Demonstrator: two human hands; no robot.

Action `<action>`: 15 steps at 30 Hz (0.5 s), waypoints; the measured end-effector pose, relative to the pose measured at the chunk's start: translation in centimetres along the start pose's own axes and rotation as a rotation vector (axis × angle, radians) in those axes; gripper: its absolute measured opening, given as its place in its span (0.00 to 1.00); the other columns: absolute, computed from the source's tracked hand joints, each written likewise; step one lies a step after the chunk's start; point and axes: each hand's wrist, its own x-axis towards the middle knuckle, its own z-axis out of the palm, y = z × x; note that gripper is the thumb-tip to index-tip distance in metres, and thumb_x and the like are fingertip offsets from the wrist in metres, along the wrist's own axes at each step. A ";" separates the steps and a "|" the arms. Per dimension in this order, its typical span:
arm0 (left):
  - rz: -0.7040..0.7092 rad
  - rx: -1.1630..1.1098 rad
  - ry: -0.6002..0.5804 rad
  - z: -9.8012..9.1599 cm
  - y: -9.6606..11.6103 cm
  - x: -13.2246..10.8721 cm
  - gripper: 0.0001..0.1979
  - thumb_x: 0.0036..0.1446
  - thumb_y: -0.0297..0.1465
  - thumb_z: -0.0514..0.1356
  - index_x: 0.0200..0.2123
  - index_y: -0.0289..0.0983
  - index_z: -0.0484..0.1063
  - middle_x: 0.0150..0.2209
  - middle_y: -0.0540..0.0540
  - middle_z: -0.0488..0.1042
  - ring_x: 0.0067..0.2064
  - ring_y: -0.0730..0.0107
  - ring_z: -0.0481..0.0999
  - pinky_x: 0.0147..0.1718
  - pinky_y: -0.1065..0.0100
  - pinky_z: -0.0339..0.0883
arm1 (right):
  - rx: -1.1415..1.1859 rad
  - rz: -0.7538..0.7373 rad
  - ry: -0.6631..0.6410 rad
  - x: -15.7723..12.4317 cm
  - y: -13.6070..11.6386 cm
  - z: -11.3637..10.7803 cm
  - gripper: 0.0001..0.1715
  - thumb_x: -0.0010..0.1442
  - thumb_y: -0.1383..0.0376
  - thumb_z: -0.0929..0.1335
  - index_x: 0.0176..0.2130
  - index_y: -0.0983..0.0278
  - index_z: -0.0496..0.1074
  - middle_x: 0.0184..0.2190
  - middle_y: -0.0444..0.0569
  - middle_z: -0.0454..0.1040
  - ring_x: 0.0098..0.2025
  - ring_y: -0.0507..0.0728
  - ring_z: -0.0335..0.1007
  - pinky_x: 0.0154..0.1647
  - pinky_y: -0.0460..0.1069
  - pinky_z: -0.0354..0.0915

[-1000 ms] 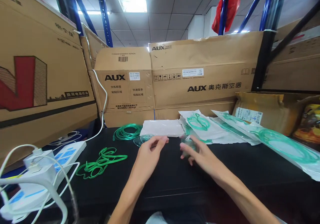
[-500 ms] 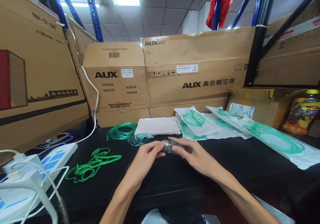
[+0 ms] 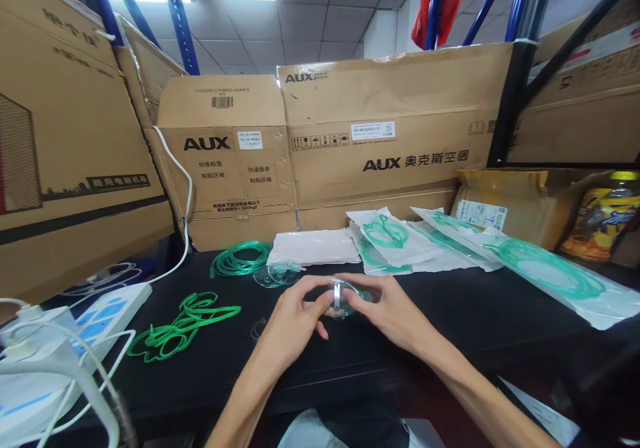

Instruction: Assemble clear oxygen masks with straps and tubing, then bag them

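Between both hands, above the black table, is a clear oxygen mask (image 3: 343, 308) with a silvery metal nose strip (image 3: 337, 295) facing me. My left hand (image 3: 300, 308) grips its left side, thumb near the strip. From the right, my right hand (image 3: 387, 305) holds the other side, its thumb also by the strip. Fingers hide part of the mask. Just beyond my left hand lies a second clear mask (image 3: 276, 275). Green elastic straps (image 3: 185, 325) sit in a loose tangle to the left, and a coil of green tubing (image 3: 241, 259) rests behind them.
A flat white packet (image 3: 314, 248) and bagged green tubing (image 3: 550, 268) line the back and right. A power strip (image 3: 107, 318) with white cables stands left. Cardboard boxes (image 3: 380, 121) wall the rear; a drink bottle (image 3: 603, 218) stands far right. A thin clear loop (image 3: 258, 329) lies beside my left wrist.
The mask has been turned in my hands, so its metal strip now shows upright toward me. My left fingers have shifted around it. The view has tilted slightly.
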 end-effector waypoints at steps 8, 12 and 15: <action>0.050 0.039 0.074 0.7 0.1 0.0 0.15 0.62 0.45 0.63 0.40 0.39 0.80 0.50 0.44 0.74 0.42 0.62 0.81 0.32 0.67 0.78 | -0.036 -0.024 0.097 0.2 0.5 0.5 0.21 0.66 0.57 0.69 0.54 0.64 0.80 0.53 0.53 0.81 0.55 0.65 0.77 0.55 0.55 0.70; 0.129 0.214 0.150 0.6 0.2 -0.1 0.12 0.63 0.40 0.62 0.36 0.41 0.83 0.50 0.45 0.71 0.44 0.64 0.78 0.39 0.66 0.76 | -0.075 -0.032 0.062 0.1 0.7 0.4 0.22 0.66 0.56 0.69 0.53 0.64 0.80 0.52 0.54 0.81 0.53 0.66 0.77 0.54 0.56 0.70; 0.120 0.293 0.187 0.7 0.1 0.0 0.11 0.63 0.39 0.62 0.36 0.42 0.83 0.51 0.46 0.70 0.46 0.63 0.77 0.43 0.64 0.74 | -0.115 -0.045 0.038 0.2 0.8 0.2 0.21 0.64 0.56 0.70 0.52 0.64 0.81 0.50 0.54 0.82 0.52 0.66 0.77 0.54 0.57 0.69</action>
